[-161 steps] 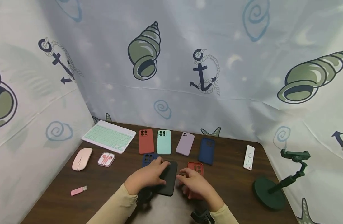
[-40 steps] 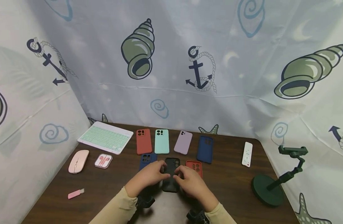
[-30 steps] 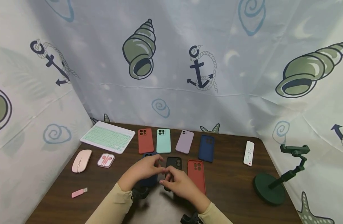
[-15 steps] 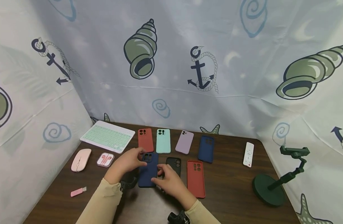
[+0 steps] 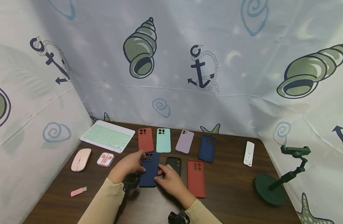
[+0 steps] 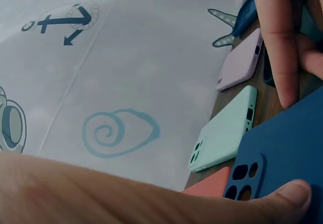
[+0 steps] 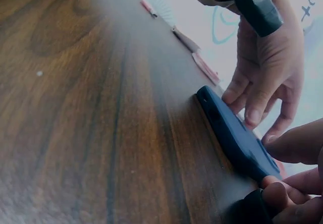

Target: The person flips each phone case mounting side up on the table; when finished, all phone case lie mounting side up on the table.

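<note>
Case (image 5: 151, 174), matte blue, round-cornered, touched by both hands (image 5: 128, 165) (image 5: 172, 182).

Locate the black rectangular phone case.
In the head view, the black rectangular phone case lies right of the nearer navy blue phone case, left of the nearer red phone case, partly hidden by the right hand.

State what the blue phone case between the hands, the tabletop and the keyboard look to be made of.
Blue phone case: probably silicone or soft plastic, matte; its back shows no sharp glare.
Tabletop: wood or wood-look laminate, faintly glossy; brown grain streaks and a pale sheen near the front suggest it.
Keyboard: likely hard plastic, smooth; its white frame is evenly coloured.
</note>
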Demonstrator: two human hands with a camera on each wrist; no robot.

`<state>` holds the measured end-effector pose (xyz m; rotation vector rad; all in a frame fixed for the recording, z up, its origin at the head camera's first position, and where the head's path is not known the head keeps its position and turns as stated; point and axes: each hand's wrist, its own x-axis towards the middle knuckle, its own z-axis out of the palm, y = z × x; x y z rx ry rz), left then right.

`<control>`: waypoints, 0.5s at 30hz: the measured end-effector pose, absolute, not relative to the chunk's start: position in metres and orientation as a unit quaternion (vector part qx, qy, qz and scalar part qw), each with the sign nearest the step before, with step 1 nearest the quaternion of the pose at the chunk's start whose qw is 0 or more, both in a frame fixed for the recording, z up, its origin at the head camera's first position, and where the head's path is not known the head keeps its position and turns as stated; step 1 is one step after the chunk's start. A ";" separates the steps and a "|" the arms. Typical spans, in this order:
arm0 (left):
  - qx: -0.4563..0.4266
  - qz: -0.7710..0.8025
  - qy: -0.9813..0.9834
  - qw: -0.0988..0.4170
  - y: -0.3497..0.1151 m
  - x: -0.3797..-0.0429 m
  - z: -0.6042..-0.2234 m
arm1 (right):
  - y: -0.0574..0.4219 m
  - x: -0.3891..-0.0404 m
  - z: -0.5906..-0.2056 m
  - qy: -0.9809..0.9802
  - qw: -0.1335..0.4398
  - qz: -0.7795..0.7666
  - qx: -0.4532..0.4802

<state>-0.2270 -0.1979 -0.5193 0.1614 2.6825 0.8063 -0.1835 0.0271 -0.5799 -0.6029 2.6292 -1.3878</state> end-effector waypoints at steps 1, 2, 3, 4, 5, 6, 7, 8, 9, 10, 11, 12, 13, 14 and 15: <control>0.056 0.282 0.943 0.166 -0.197 -0.226 -0.519 | 0.027 -0.184 -0.580 0.863 0.055 -0.462 -0.199; 0.056 0.282 0.943 0.165 -0.197 -0.226 -0.519 | 0.028 -0.185 -0.581 0.859 0.058 -0.468 -0.198; 0.056 0.282 0.943 0.165 -0.196 -0.226 -0.519 | 0.028 -0.185 -0.581 0.856 0.063 -0.474 -0.195; 0.057 0.283 0.943 0.165 -0.195 -0.225 -0.519 | 0.028 -0.185 -0.581 0.853 0.067 -0.480 -0.192; 0.058 0.284 0.943 0.165 -0.195 -0.225 -0.520 | 0.029 -0.185 -0.581 0.851 0.072 -0.485 -0.190; 0.061 0.282 0.943 0.164 -0.195 -0.225 -0.520 | 0.029 -0.185 -0.581 0.850 0.076 -0.487 -0.187; 0.063 0.282 0.943 0.163 -0.194 -0.225 -0.521 | 0.029 -0.185 -0.581 0.850 0.077 -0.488 -0.185; 0.065 0.282 0.943 0.162 -0.194 -0.225 -0.521 | 0.029 -0.185 -0.580 0.850 0.079 -0.487 -0.183; 0.066 0.281 0.944 0.161 -0.194 -0.225 -0.522 | 0.029 -0.185 -0.580 0.851 0.080 -0.485 -0.182; 0.067 0.281 0.944 0.161 -0.194 -0.226 -0.523 | 0.029 -0.185 -0.581 0.853 0.080 -0.483 -0.181; 0.067 0.281 0.944 0.161 -0.194 -0.226 -0.523 | 0.028 -0.185 -0.581 0.855 0.080 -0.480 -0.182; 0.066 0.282 0.943 0.162 -0.195 -0.226 -0.524 | 0.028 -0.186 -0.582 0.856 0.078 -0.478 -0.182; 0.065 0.283 0.943 0.163 -0.195 -0.226 -0.524 | 0.028 -0.186 -0.582 0.856 0.078 -0.476 -0.184; 0.065 0.282 0.943 0.163 -0.195 -0.226 -0.524 | 0.027 -0.186 -0.583 0.856 0.077 -0.477 -0.185; 0.064 0.281 0.943 0.165 -0.196 -0.226 -0.525 | 0.027 -0.186 -0.583 0.855 0.077 -0.477 -0.187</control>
